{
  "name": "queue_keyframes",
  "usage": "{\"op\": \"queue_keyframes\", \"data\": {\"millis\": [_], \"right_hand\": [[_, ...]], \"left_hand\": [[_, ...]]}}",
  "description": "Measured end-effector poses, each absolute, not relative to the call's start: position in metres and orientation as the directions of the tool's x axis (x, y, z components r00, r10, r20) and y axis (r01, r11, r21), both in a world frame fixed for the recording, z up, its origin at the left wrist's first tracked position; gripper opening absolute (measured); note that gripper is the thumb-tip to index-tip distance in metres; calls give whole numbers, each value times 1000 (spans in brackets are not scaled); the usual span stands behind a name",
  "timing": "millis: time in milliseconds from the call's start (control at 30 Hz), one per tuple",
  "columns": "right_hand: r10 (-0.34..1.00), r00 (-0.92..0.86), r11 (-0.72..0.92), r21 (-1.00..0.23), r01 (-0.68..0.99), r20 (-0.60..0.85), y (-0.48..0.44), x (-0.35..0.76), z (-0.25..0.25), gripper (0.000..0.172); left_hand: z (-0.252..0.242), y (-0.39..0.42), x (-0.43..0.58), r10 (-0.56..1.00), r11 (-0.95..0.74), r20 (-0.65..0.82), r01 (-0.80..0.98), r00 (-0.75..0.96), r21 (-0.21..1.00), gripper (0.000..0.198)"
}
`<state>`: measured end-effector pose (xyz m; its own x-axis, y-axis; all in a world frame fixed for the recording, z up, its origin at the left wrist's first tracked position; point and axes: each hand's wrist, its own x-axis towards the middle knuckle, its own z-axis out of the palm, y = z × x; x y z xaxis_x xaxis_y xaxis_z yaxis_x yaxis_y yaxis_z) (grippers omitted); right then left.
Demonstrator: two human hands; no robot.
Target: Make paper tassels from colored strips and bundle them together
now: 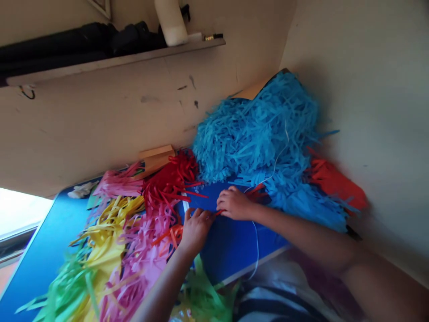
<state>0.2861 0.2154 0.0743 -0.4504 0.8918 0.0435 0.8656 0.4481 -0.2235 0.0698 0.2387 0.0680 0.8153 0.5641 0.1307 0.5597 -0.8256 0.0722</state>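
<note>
My left hand point(195, 229) and my right hand point(234, 203) meet over a blue table point(231, 246). Both pinch a thin red paper strip point(217, 213) between their fingertips. The fingers of both hands are closed. Just left of my left hand lie piles of fringed paper: red point(170, 179), pink point(147, 250), yellow point(107, 232) and green point(67, 286). A large heap of blue fringed paper point(264, 138) rises behind my right hand, touching the wall.
A red-orange fringed sheet point(335, 181) lies right of the blue heap. A cardboard piece point(156, 157) leans at the wall. A white string point(256, 250) runs across the table. A wall shelf point(114, 60) holds dark items and a white bottle point(170, 22).
</note>
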Motion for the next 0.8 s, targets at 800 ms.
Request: {"op": "queue_keyframes", "data": {"millis": [800], "right_hand": [[881, -443, -298, -924, -241, -169, 166, 252, 177, 45]], "left_hand": [[187, 176, 54, 362, -884, 793, 451, 489, 126, 14]]}}
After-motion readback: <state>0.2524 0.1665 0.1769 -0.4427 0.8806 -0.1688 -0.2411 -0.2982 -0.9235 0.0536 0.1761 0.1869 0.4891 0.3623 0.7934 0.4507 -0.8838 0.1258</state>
